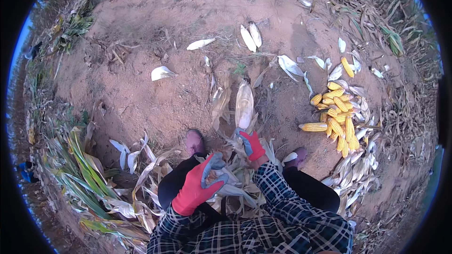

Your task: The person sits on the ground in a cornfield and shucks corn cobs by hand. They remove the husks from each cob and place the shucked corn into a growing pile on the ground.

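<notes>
My right hand [251,143], in a red and grey work glove, is closed around the lower end of an ear of corn in its pale husk [244,104], which points away from me. My left hand [212,174], gloved alike, is held over the husks between my legs, its fingers and thumb apart with nothing between them. Loose corn husks [243,197] lie below both hands. To the right, a pile of bare yellow corn cobs [339,113] rests on the ground. Two unopened ears [248,38] lie side by side farther ahead.
Dry husks [353,176] are heaped beside the cob pile. Green and dry corn stalks [88,173] lie at the left. My shoes [195,141] stand on reddish soil with scattered husk pieces. Stalks and leaves line the far edge. At the far left edge, small dark blue shapes are unclear.
</notes>
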{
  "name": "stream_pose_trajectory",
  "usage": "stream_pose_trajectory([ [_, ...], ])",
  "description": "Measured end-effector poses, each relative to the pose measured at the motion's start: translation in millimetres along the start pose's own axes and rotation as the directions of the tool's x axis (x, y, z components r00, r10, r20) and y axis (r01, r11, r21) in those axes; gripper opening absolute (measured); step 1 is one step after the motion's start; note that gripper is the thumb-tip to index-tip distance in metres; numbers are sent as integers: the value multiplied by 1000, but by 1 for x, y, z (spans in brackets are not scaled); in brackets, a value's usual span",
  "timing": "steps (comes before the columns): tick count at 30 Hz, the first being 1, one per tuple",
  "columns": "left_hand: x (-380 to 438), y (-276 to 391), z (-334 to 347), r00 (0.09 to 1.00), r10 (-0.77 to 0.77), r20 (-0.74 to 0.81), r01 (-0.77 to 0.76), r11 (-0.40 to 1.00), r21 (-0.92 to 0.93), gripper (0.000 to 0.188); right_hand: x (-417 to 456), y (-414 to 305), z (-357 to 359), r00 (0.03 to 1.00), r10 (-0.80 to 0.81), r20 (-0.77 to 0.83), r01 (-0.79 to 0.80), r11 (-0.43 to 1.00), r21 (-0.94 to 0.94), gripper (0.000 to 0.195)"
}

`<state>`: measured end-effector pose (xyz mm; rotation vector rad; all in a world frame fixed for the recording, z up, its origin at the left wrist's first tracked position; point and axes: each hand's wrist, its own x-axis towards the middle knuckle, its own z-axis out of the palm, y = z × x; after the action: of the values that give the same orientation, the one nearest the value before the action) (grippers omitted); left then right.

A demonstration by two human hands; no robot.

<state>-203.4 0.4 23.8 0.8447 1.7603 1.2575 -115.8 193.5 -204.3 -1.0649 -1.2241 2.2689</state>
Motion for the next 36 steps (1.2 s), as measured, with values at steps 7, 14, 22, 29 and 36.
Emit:
stream_pose_trajectory([
  [7, -2, -52, 112, 989, 67, -131, -84, 988, -128, 80, -203, -33, -15, 947, -315, 55, 260, 658, -706, 61],
  [14, -42, -48, 179, 980, 70, -185, -86, 993, -79, 83, -286, -107, -86, 986, -139, 92, 146, 986, -83, 57],
  [22, -85, -9, 209, 958, 277, -67, -234, 899, 371, 87, -285, -142, -83, 837, -537, -102, 475, 807, -351, 39],
  [29, -91, -21, 210, 895, 411, -172, -278, 818, 504, 85, -264, -118, -79, 711, -655, -255, 570, 750, -336, 32],
  [36, -104, -6, 182, 942, 335, -12, -306, 873, 379, 86, -308, -156, -79, 708, -684, -174, 514, 669, -537, 25],
])
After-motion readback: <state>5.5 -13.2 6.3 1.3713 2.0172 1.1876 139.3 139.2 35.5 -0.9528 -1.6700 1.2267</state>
